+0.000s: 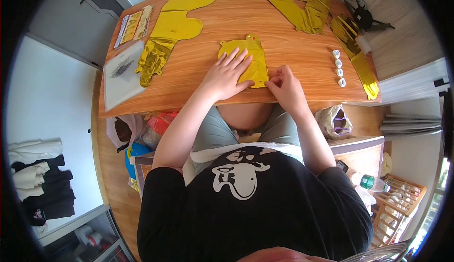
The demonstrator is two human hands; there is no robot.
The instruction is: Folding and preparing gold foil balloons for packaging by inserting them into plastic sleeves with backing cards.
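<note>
A gold foil balloon (258, 63), flat and folded into a compact piece, lies near the table's front edge. My left hand (227, 75) rests flat on it, fingers spread, covering its left part. At its lower right corner, my right hand (287, 88) has thumb and fingers closed in a pinch on the foil's edge. Small tabs stick out at the top of the folded foil. More flat gold foil balloons lie around: one long curved piece (179, 18) to the left, one with a triangular hole (309, 14) at the far right, and a narrow one (354, 49) along the right edge.
Several small white rolls (338, 63) stand in a row on the right of the wooden table (142, 103). A clear plastic sleeve (124, 70) and a printed packet (134, 27) lie at the left. A black fan-like object (363, 17) is at the back right corner.
</note>
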